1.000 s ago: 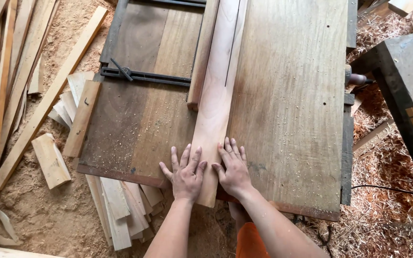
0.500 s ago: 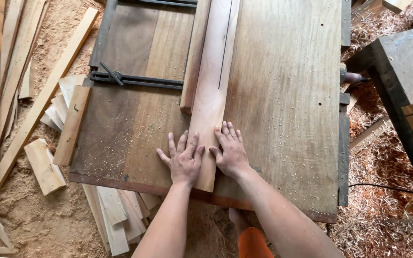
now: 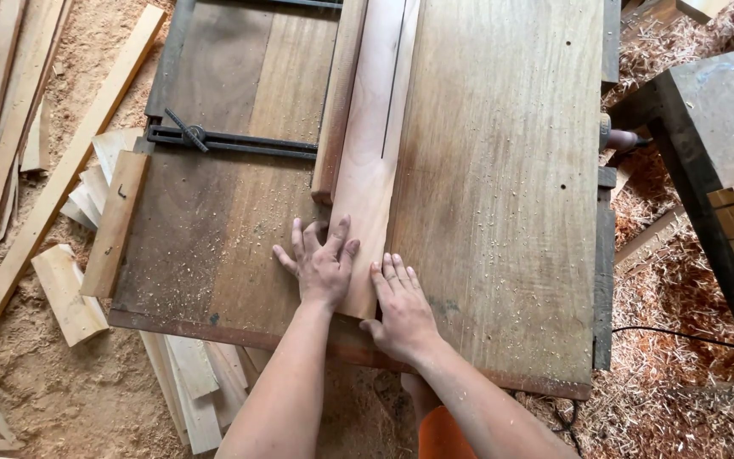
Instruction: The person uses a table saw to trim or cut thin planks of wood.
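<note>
Left hand (image 3: 323, 268) spread flat, palm down on near end of board (image 3: 370, 161), fingers fanned. Right hand (image 3: 401, 308) also flat, fingers together, pressing board's near right edge, partly on table (image 3: 503, 187). Board lying lengthwise on table, dark slit running along its far half. Fence strip (image 3: 338, 102) touching board's left side. Black metal bar (image 3: 231, 142) across table at left. Offcuts (image 3: 70, 293) and sawdust (image 3: 53, 382) on floor left; shavings (image 3: 681, 399) right.

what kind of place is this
Most likely a woodworking shop. Both hands, left hand and right hand, press a pale board flat on a worn saw table, with sawdust and offcuts littering the ground.
</note>
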